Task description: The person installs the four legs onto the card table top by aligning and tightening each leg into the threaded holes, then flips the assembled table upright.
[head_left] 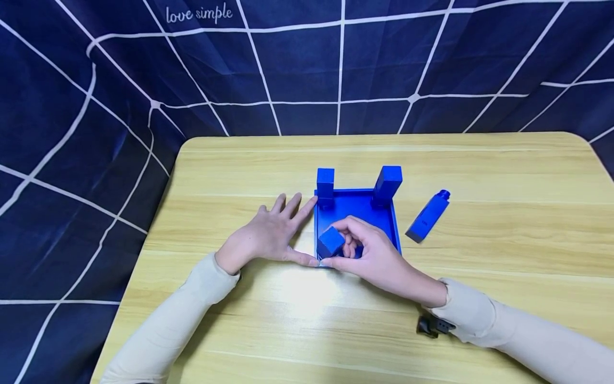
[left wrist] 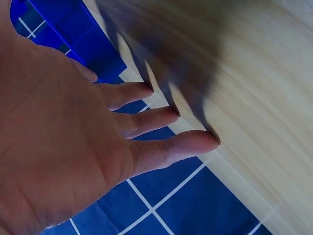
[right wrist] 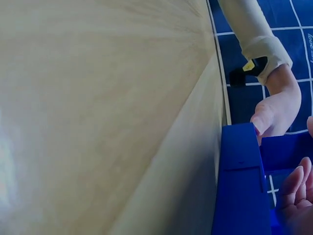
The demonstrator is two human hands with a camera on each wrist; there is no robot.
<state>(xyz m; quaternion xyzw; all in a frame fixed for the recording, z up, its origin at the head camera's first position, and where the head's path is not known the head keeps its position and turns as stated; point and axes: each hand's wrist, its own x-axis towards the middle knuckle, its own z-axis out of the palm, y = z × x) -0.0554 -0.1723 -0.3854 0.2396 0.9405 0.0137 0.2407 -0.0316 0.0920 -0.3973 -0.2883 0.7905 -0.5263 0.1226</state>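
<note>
A shallow blue square tray (head_left: 352,207) with raised edges lies on the table, a blue square post standing at each far corner: left post (head_left: 325,184), right post (head_left: 388,182). At its near left corner, my right hand (head_left: 381,258) grips another blue post (head_left: 331,241) upright between thumb and fingers. The lower end of that post is hidden. My left hand (head_left: 271,233) lies beside the tray's left side with fingers spread, index fingertip and thumb tip at its edge. In the left wrist view, those fingers (left wrist: 171,147) are straight.
To the right of the tray, a loose blue post (head_left: 428,216) with a threaded end lies on the wooden table (head_left: 503,234). A dark blue cloth (head_left: 302,64) with white lines hangs behind the table and along its left.
</note>
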